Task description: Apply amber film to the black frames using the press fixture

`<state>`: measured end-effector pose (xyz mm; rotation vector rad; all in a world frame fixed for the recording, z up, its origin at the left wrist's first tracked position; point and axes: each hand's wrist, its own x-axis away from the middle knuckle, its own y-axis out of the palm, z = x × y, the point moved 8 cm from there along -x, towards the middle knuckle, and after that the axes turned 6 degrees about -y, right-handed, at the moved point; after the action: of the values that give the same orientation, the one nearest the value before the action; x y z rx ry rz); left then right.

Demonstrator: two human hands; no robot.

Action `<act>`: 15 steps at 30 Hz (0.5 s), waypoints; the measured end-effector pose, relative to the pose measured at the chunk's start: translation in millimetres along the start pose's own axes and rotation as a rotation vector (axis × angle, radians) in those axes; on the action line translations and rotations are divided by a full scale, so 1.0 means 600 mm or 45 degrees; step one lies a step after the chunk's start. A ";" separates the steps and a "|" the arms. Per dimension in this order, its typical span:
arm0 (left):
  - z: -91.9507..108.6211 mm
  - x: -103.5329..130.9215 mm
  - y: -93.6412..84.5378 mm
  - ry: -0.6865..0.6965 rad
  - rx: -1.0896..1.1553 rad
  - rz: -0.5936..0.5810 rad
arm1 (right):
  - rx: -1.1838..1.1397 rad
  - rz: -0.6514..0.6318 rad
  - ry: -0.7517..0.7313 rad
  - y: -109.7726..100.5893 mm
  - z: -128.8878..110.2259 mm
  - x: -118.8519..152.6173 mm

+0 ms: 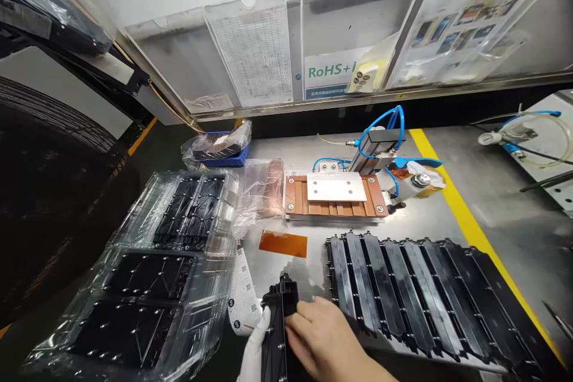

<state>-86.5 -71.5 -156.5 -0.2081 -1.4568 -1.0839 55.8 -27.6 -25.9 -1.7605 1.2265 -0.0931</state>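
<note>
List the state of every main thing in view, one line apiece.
Left grip: gloved, closed on the black part.
Right grip: bare, curled against that part.
Orange sheet: lying flat.
Label strip: printed side up.
White plate: over the brown fixture, contact unclear.
Clear trays: holding black panels.
Row of black parts: side by side.

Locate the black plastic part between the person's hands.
The black plastic part is at bottom centre of the head view, between the white-gloved left hand and bare right hand, below the amber sheet.

"RoHS+" on white card (329, 81), seemingly Chinese below
</note>
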 end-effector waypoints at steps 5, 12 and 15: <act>0.005 0.007 0.007 0.129 -0.084 -0.006 | -0.072 -0.151 -0.236 0.037 -0.043 0.050; -0.059 0.009 0.045 -0.029 -0.391 -0.058 | 0.039 -0.115 -0.067 0.007 -0.005 0.028; -0.063 0.001 0.058 -0.092 -0.458 -0.067 | 0.176 -0.133 0.136 -0.030 0.051 -0.004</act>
<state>-37.2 -79.5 -146.1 -0.4693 -1.3277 -1.3906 83.4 -5.3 -28.5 -1.7158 1.1747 -0.3293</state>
